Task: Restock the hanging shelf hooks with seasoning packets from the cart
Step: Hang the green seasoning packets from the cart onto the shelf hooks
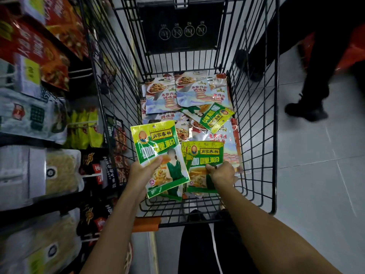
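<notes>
Closest, both forearms reach down over the near rim of the cart (pixel 275 135).

Left hand (pixel 143 172): clamped on a green packet (pixel 156 139). Thumb lies across its front, low on the left edge; fingers are hidden behind. The packet stands upright, face toward me, lifted above the cart floor.

Right hand (pixel 221 175): curled over the lower edge of a second packet (pixel 205 153), same green print, just right of the first. The two overlap slightly at their inner edges. I cannot tell whether this one is lifted or lying on the pile.

Beyond my hands: a third green packet (pixel 215 117) lies tilted on the heap, ahead of the right hand. Farther on, pale packets (pixel 197 91) with noodle-dish pictures cover the cart floor up to its far end.

Left of the left hand: shelf (pixel 29 115) with hanging bags on hooks (pixel 84 123), blurred.

Far right, past the cart: a person's dark legs (pixel 316 76) on the tiled floor.
</notes>
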Motion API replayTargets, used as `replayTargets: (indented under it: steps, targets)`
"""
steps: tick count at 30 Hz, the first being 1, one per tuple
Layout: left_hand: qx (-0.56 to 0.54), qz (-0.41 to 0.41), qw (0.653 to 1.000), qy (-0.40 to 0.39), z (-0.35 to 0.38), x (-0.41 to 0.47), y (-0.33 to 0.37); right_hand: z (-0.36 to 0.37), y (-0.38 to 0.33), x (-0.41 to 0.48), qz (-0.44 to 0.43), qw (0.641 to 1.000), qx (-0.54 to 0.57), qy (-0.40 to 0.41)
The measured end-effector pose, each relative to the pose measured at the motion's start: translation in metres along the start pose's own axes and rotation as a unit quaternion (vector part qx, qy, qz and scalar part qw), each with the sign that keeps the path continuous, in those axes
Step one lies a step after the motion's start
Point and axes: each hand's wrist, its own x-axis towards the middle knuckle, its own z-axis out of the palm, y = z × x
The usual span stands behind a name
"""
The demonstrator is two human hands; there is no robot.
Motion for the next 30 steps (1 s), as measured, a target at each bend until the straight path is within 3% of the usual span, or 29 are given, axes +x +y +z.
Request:
replayTargets:
  steps: [8, 15, 24, 30]
  targets:
    - [-0.005, -0.002, 1.0, -0.017, 0.003, -0.008, 0.01, -0.018, 0.001, 0.003, 0.009, 0.984, 0.176, -0.015]
    - [-0.025, 0.01, 1.0, 0.001, 0.001, -0.023, 0.031, -0.051, -0.018, -0.009, -0.073, 0.959, 0.264, -0.068]
    - [-0.077, 0.142, 0.985, 0.058, -0.023, -0.101, 0.106, -0.132, -0.09, -0.055, -0.191, 0.891, 0.364, -0.191]
    - [-0.128, 0.286, 0.934, 0.17, -0.064, -0.202, 0.16, -0.183, -0.161, -0.135, -0.3, 0.822, 0.359, -0.325]
